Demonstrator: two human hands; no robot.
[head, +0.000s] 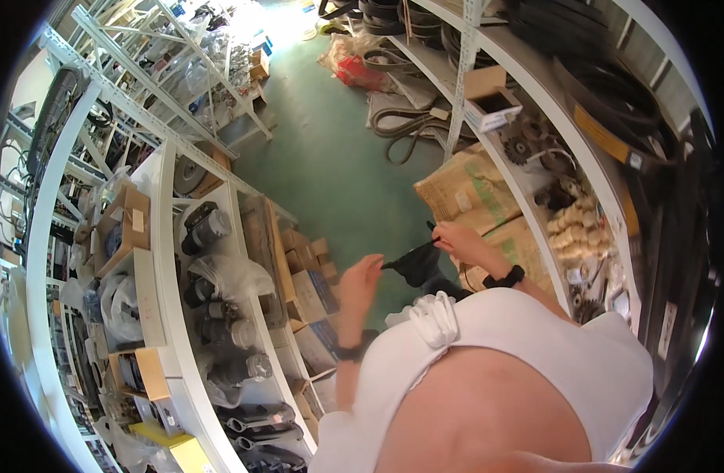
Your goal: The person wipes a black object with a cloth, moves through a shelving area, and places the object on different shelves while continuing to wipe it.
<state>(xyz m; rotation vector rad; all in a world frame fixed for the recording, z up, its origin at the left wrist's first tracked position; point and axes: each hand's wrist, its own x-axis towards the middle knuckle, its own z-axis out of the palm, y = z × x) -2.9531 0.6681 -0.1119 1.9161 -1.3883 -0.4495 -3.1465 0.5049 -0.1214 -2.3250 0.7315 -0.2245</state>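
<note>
A piece of thin black fabric (420, 263), perhaps a bag or a garment, is stretched between my two hands in front of my body. My left hand (367, 273) pinches one end of its upper edge between thumb and fingers. The other end is gripped by my right hand (458, 241), which sits a little higher in the picture, and a short dark tip sticks out beyond the fingers. The fabric hangs down from this taut edge, over the green floor (332, 171). Its lower part is partly hidden by the white top (516, 313). Each wrist wears a dark band.
To the left, a white metal shelf (167, 284) holds cartons, bagged machine parts and connecting rods (261, 418). On the right, large brown cartons (471, 183) stand below shelving with gears (522, 145) and coiled belts (610, 100). More belts (409, 127) lie on the floor ahead.
</note>
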